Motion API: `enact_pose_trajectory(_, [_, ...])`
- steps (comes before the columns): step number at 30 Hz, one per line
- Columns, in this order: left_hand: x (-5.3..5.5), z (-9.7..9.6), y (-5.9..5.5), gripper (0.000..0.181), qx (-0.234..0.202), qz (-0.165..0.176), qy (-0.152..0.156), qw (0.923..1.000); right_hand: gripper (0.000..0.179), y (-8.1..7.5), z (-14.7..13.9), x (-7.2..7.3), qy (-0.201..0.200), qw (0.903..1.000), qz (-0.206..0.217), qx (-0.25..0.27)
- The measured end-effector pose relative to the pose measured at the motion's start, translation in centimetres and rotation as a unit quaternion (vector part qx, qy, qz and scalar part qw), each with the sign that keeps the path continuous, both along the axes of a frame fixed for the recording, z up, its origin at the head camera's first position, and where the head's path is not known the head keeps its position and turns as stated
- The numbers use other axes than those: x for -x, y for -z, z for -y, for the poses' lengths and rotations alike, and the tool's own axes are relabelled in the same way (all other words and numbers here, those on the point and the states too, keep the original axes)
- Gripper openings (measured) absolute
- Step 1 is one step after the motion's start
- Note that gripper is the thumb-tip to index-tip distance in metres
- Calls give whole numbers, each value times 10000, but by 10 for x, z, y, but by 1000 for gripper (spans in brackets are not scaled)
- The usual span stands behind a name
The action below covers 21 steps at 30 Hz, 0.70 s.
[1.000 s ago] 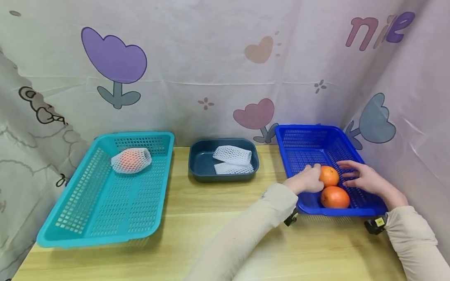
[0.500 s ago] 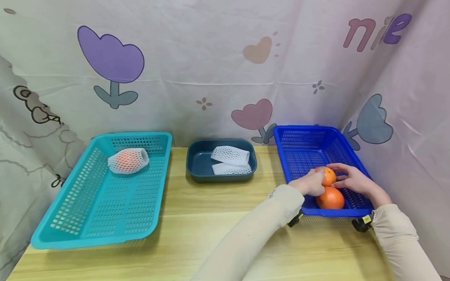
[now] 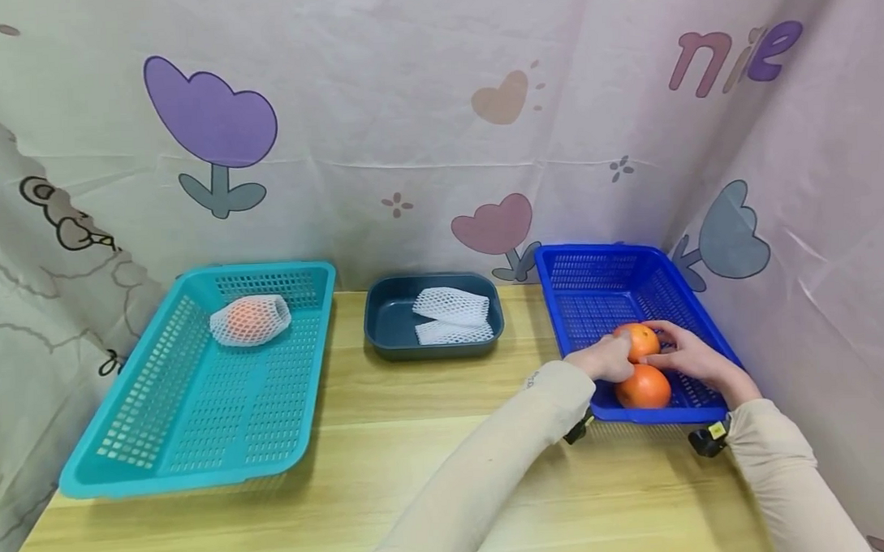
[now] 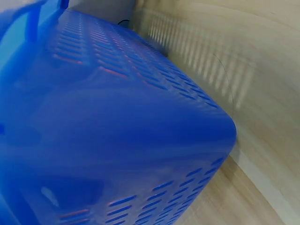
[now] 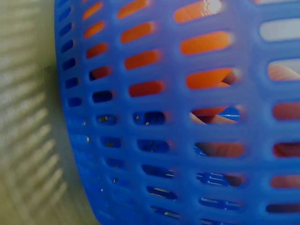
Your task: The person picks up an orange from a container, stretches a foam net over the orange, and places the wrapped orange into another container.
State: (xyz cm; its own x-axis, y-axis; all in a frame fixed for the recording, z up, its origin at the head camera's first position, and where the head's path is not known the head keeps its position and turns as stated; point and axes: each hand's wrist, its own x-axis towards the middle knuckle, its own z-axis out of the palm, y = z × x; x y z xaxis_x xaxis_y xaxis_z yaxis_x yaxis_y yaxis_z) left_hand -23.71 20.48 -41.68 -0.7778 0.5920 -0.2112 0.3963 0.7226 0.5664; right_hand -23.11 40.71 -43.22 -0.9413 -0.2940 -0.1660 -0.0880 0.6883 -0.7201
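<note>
Two oranges sit in the near part of the blue basket (image 3: 592, 307), one behind the other. My left hand (image 3: 604, 360) holds the left side of the farther orange (image 3: 645, 340), its fingers bent against the peel. From the other side my right hand (image 3: 689, 357) curls its fingers around the same fruit. The nearer orange (image 3: 643, 388) lies just in front, close below both hands. In the left wrist view the basket's outer wall (image 4: 117, 117) hides the hand. Through the wall's slots, the right wrist view shows orange peel (image 5: 206, 43) and parts of fingers.
A turquoise basket (image 3: 249, 413) on the left holds a fruit in a white foam net (image 3: 250, 320). Between the baskets, a dark teal tray (image 3: 393, 347) contains white foam net sleeves (image 3: 454, 306). A printed curtain (image 3: 377, 83) closes off the wooden table (image 3: 391, 489) behind and at the sides.
My right hand has moved left onto the farther orange, and its fingers have closed around it. My left hand stays at that orange. The head view has shifted slightly.
</note>
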Motion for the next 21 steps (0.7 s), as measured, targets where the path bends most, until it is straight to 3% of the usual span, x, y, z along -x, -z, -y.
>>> enact_pose_trajectory(7, [1, 1, -3, 49, -275, -30, 37, 9996, 73, -1, 1, -1, 184, 9998, 92, 39])
enact_pose_trajectory(15, [3, 1, -2, 62, -510, 91, -302, 9982, 67, -2, 8, 2, 347, 9994, -28, 13])
enact_pose_trajectory(21, [6, 0, -1, 65, -925, -239, -193, 9952, 76, -8, 8, -1, 741, 9972, -99, -45])
